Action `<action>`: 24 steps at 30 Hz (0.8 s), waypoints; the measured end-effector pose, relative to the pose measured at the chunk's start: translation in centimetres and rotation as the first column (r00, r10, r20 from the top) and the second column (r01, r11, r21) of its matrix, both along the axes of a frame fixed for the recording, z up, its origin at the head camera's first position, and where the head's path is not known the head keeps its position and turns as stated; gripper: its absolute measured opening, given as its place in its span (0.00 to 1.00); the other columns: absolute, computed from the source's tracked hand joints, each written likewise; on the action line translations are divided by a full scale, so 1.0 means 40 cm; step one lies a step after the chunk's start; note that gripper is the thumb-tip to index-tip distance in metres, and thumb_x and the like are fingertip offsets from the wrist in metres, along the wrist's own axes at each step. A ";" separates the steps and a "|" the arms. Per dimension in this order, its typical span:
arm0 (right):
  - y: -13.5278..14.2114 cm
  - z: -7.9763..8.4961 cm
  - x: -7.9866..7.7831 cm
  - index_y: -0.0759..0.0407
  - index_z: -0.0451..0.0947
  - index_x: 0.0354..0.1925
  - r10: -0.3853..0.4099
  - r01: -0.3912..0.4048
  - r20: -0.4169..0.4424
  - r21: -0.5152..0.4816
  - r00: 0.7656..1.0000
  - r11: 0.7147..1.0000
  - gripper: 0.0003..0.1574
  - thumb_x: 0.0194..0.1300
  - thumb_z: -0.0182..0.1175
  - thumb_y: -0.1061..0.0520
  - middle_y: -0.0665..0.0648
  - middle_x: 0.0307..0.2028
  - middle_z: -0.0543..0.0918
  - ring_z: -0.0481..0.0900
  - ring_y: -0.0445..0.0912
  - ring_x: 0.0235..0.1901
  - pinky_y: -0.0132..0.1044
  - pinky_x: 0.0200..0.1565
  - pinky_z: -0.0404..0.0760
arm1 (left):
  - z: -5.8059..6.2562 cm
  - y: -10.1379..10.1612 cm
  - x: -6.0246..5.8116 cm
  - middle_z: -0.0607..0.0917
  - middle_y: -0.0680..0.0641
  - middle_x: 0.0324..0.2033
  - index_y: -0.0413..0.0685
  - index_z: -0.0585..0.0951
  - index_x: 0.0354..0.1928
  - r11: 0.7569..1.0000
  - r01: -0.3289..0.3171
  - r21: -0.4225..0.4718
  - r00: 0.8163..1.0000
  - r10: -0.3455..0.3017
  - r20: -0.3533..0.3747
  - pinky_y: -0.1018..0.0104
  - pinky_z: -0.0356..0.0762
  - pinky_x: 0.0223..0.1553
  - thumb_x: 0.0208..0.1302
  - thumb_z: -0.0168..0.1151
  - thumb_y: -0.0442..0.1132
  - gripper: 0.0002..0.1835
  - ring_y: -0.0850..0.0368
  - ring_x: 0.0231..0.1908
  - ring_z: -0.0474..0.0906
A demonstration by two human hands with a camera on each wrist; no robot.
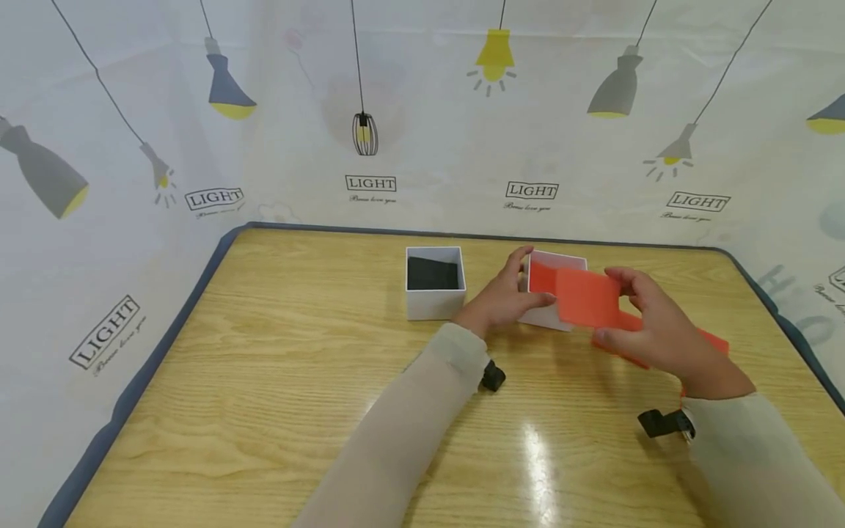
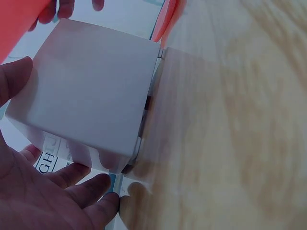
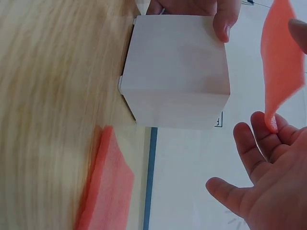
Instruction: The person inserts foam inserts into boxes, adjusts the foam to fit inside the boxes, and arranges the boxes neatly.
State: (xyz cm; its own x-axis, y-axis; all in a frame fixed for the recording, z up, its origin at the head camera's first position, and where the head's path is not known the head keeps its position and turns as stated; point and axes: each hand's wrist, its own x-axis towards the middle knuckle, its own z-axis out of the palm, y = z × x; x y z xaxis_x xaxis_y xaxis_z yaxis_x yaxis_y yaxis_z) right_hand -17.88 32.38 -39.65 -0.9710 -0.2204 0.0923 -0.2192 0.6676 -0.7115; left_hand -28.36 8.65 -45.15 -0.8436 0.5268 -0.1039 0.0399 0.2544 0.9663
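Head view: my right hand point(image 1: 660, 330) pinches a red square point(image 1: 587, 297), which overlaps the white box point(image 1: 546, 317) my left hand point(image 1: 505, 297) grips. A loose pinch could let it buckle on the rim; red material point(image 1: 543, 279) inside could snag it. Red pieces point(image 1: 715, 341) lie right; a second box point(image 1: 436, 304), holding black, stands left.

From where I stand, the white fabric wall sheet printed with hanging lamps point(image 1: 436, 139) repeats "LIGHT" inside thin black rectangular frames point(image 1: 371, 183); slanted script beneath reads "love you" after an unclear word. A large grey "H" point(image 1: 779, 283) shows rightward.
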 end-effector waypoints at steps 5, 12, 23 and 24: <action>-0.010 0.002 -0.036 0.70 0.50 0.80 0.001 -0.001 -0.026 -0.004 1.000 1.000 0.59 0.63 0.74 0.62 0.71 0.67 0.68 0.65 0.66 0.64 0.78 0.65 0.61 | 0.000 0.001 -0.004 0.63 0.47 0.79 0.65 0.47 0.85 1.000 0.000 -0.008 1.000 0.000 -0.024 0.44 0.66 0.74 0.68 0.73 0.47 0.54 0.45 0.74 0.64; -0.015 -0.002 -0.087 0.68 0.49 0.81 -0.032 0.031 0.037 0.017 0.999 0.999 0.59 0.65 0.72 0.59 0.70 0.69 0.68 0.63 0.68 0.68 0.75 0.67 0.60 | -0.001 0.000 -0.005 0.63 0.47 0.79 0.64 0.47 0.85 1.000 0.007 0.015 1.000 -0.007 -0.007 0.46 0.69 0.72 0.67 0.73 0.46 0.54 0.46 0.73 0.66; -0.025 -0.013 -0.145 0.65 0.44 0.83 -0.066 0.052 0.130 0.107 0.989 0.993 0.63 0.68 0.72 0.49 0.70 0.73 0.63 0.60 0.69 0.71 0.72 0.67 0.66 | -0.001 -0.001 -0.005 0.61 0.48 0.80 0.67 0.48 0.85 1.000 0.011 0.015 1.000 -0.011 -0.007 0.46 0.65 0.75 0.67 0.74 0.45 0.54 0.47 0.75 0.64; -0.026 -0.014 -0.148 0.64 0.44 0.83 -0.063 0.048 0.135 0.112 0.989 0.993 0.63 0.68 0.72 0.49 0.70 0.74 0.62 0.60 0.68 0.72 0.71 0.66 0.68 | -0.001 -0.001 -0.006 0.61 0.48 0.80 0.67 0.47 0.85 1.000 0.011 0.015 1.000 -0.011 -0.008 0.46 0.65 0.75 0.67 0.74 0.45 0.54 0.47 0.75 0.64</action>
